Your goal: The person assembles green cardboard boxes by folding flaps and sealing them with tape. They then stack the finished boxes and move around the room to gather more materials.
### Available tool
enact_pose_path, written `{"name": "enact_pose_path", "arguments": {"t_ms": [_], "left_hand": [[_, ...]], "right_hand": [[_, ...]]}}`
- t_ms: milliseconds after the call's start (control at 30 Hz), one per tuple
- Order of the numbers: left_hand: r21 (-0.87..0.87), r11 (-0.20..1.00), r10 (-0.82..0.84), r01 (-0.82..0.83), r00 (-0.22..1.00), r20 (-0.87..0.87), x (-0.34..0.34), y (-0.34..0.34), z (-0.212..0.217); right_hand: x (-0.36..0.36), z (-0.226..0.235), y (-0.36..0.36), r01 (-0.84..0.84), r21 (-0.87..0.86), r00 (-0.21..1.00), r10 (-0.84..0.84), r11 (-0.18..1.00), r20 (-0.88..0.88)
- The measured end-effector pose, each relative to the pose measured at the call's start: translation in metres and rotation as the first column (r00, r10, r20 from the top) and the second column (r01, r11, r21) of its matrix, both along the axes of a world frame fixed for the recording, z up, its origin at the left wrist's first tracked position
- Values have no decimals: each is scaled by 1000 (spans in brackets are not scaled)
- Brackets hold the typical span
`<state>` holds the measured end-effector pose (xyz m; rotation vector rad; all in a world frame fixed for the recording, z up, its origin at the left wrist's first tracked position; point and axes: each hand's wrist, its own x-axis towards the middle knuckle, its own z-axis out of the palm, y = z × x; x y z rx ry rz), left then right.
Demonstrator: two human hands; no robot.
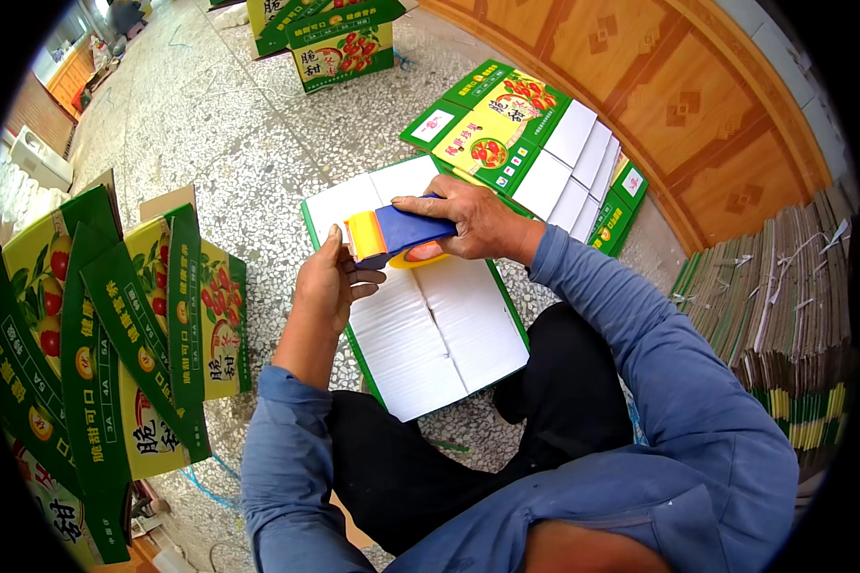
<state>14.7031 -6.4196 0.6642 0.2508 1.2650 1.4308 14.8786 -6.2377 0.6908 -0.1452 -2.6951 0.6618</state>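
My right hand (468,218) grips a blue and yellow tape dispenser (398,235) and holds it over the far part of a box with white flaps (430,325) that stands in front of my knees. The dispenser's yellow end points left. My left hand (330,282) rests flat on the left flap of the same box, its fingertips just under the dispenser's yellow end. Both forearms are in blue sleeves.
Folded green and yellow fruit cartons (115,334) stand upright at my left. A flat stack of unfolded cartons (535,143) lies behind the box. Bundled flat cardboard (784,306) is piled at the right beside a wooden wall (659,86). Another carton (339,43) stands farther off on the speckled floor (239,124).
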Motion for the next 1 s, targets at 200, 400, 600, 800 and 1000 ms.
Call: {"name": "enact_pose_path", "arguments": {"t_ms": [200, 400, 600, 800, 1000], "left_hand": [[48, 999, 15, -19, 998, 67, 3, 1, 7], [186, 978, 51, -91, 977, 209, 7, 3, -12], [220, 973, 21, -64, 981, 191, 7, 8, -17], [86, 992, 107, -97, 987, -119, -6, 4, -13], [106, 989, 126, -108, 974, -187, -41, -30, -26]], "right_hand": [[-2, 0, 1, -10, 12, 1000, 10, 1000, -14], [-4, -4, 4, -19, -33, 1000, 19, 999, -25], [-3, -5, 6, -13, -71, 1000, 12, 997, -16], [-5, 11, 4, -38, 21, 996, 36, 999, 87], [-21, 34, -6, -153, 113, 978, 134, 982, 159]]}}
